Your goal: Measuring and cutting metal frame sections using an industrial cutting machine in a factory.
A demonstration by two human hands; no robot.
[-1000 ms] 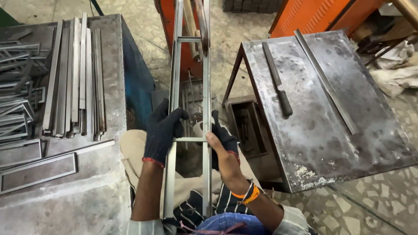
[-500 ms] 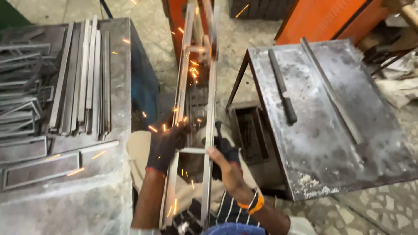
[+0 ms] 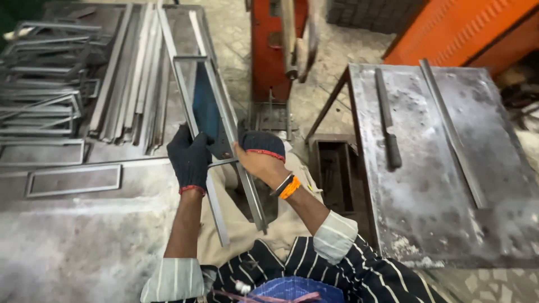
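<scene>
A long ladder-like steel frame (image 3: 193, 84) of two flat rails and cross bars slants from my lap up to the left, over the left metal table (image 3: 84, 235). My left hand (image 3: 190, 160), in a dark knit glove, grips the frame's left rail near a cross bar. My right hand (image 3: 259, 158), its fingers in a dark glove with a red cuff and an orange band on the wrist, holds the right rail at the same height. Both hands are closed around the frame.
Several flat steel bars and rectangular frames (image 3: 67, 84) lie piled on the left table. A second steel table (image 3: 438, 185) at right carries a long file-like tool (image 3: 387, 120) and a flat bar (image 3: 452, 132). An orange-red machine (image 3: 278, 50) stands ahead, an open metal box (image 3: 334, 174) below it.
The frame pointed straight ahead into the machine with sparks flying. Now it has swung left over the left table, the sparks have stopped, and both hands still grip it.
</scene>
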